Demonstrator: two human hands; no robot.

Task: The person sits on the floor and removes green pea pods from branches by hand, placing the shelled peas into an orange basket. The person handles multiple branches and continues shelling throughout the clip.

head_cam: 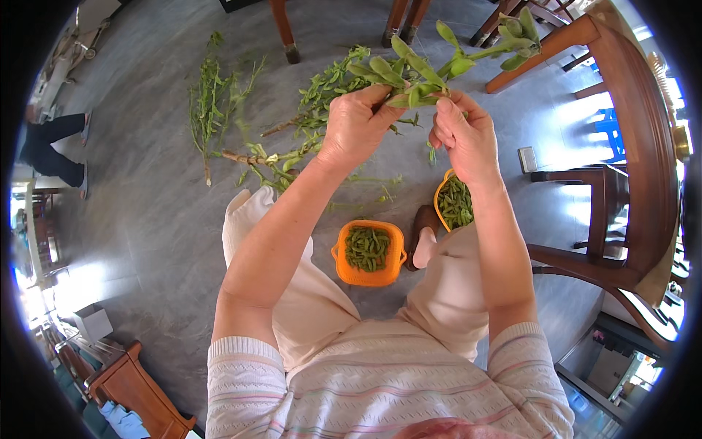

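A green soybean stalk with plump pods is held up in front of me, its podded tip pointing to the upper right. My left hand grips it around the pods at its left part. Close beside, my right hand pinches the stalk's lower edge between thumb and fingers. On the floor between my feet, an orange plastic basket holds many loose green pods. A second basket with a yellow-orange rim, also holding pods, is partly hidden by my right forearm.
Cut soybean plants and a leafy bundle lie on the grey floor ahead. A wooden table and a wooden chair stand at the right. Another person's legs show at the far left. A wooden cabinet stands lower left.
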